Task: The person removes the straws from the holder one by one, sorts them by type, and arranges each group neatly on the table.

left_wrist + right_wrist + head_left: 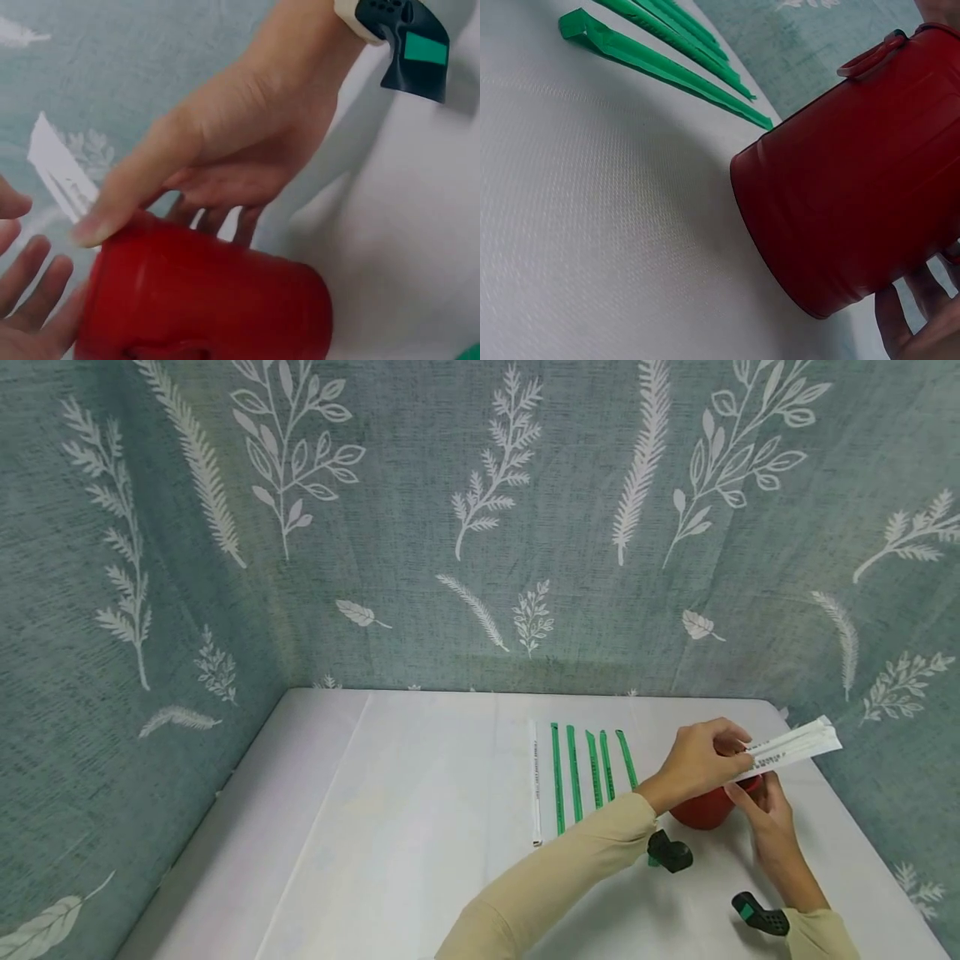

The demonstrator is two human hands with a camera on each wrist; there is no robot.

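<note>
As the right hand (774,828) grips a bucket (703,811), white paper (799,746) protrudes.

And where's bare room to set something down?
The wide stretch of table between the left curtain and white stick is bare, though a sleeve crosses its near corner. Right of that is crowded: green sticks, red bucket, left hand and right hand.

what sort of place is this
Probably a screened-off tabletop work area: leaf-print fabric closes in the back and both sides of a white table, where narrow green packets lie side by side.
</note>
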